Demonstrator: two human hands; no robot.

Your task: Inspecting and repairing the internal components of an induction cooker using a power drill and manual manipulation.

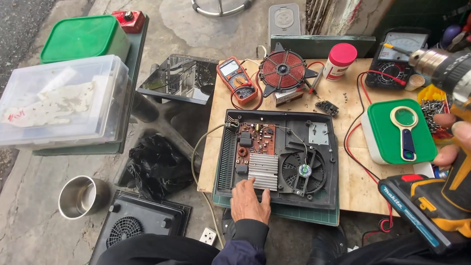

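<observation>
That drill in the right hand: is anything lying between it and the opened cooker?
Nothing visible blocks it. The drill in the right hand is held up over the table's right side, above the green box. The left hand rests on the cooker, at its near edge.

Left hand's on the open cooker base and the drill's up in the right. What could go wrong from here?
1. The left hand rests beside the finned heat sink and circuit board; a slipping cordless drill bit could hit fingers or parts.
2. The red test lead loops under the right hand and may snag.
3. Loose screws sit near the edge and could scatter.
</observation>
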